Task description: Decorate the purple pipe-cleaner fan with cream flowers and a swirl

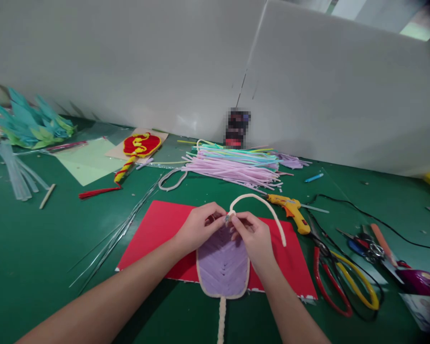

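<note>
Both of my hands meet over the top of a purple fan (222, 267) with a cream edge and a twisted cream handle pointing toward me. A cream pipe cleaner (261, 199) curves up and to the right from the fingertips. My left hand (205, 223) is closed in a pinch at its near end, beside a small greyish bit too little to name. My right hand (252, 236) pinches the same spot from the other side. The fan lies on a red sheet (157, 234), its upper part hidden by my hands.
Pink and green pipe cleaners (232, 167) lie piled behind. On the right are a yellow glue gun (290, 210), red-and-yellow-handled pliers (331, 272) and a black cord. A red-and-yellow fan (142, 145), thin wires (123, 227) and glue sticks (17, 174) lie left.
</note>
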A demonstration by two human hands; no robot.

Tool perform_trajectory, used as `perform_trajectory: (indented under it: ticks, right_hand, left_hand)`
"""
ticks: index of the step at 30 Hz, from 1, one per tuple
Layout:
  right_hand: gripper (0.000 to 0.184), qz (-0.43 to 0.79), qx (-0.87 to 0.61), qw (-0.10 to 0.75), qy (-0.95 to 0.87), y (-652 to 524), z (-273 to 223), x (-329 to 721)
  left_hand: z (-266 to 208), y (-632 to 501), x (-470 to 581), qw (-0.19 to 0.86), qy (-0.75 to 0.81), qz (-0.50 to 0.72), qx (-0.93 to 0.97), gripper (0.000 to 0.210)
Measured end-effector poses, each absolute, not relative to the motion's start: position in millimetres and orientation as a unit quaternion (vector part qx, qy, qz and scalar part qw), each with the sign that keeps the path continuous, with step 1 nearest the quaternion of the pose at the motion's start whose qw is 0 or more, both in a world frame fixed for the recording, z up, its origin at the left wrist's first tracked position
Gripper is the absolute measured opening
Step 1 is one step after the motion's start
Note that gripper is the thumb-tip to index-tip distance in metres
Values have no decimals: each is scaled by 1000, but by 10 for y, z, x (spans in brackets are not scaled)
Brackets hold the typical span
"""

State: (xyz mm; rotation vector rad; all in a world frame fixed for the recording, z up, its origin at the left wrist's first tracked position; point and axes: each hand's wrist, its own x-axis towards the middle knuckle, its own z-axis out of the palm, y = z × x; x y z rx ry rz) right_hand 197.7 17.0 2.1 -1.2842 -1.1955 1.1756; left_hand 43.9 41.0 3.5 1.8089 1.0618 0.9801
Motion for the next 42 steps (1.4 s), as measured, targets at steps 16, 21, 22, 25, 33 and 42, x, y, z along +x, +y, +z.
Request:
perform_trajectory:
  ticks: [16, 21, 22, 25, 33, 42]
  right_hand:
    - [20, 546, -503, 485, -462, 152, 69, 1978]
    - [18, 535, -506, 491, -466, 166, 41, 1993]
    - [18, 535, -504, 496, -463, 169, 35, 1995]
    - [19, 554, -504, 504, -431, 172, 33, 2001]
    - [19, 615, -482, 483, -395, 155, 130, 2014]
    - [21, 606, -498, 433, -444, 176, 154, 2065]
  left_hand:
    - [53, 462, 411, 611, 355, 388, 591, 19]
    - [69, 461, 411, 602, 359, 392, 596, 23]
    - [69, 462, 411, 604, 361, 394, 591, 24]
    - [62, 458, 414, 608, 372, 401, 576, 25]
    - [45, 376, 470, 481, 390, 427, 659, 25]
    - [28, 420, 440, 398, 353, 396, 749, 19]
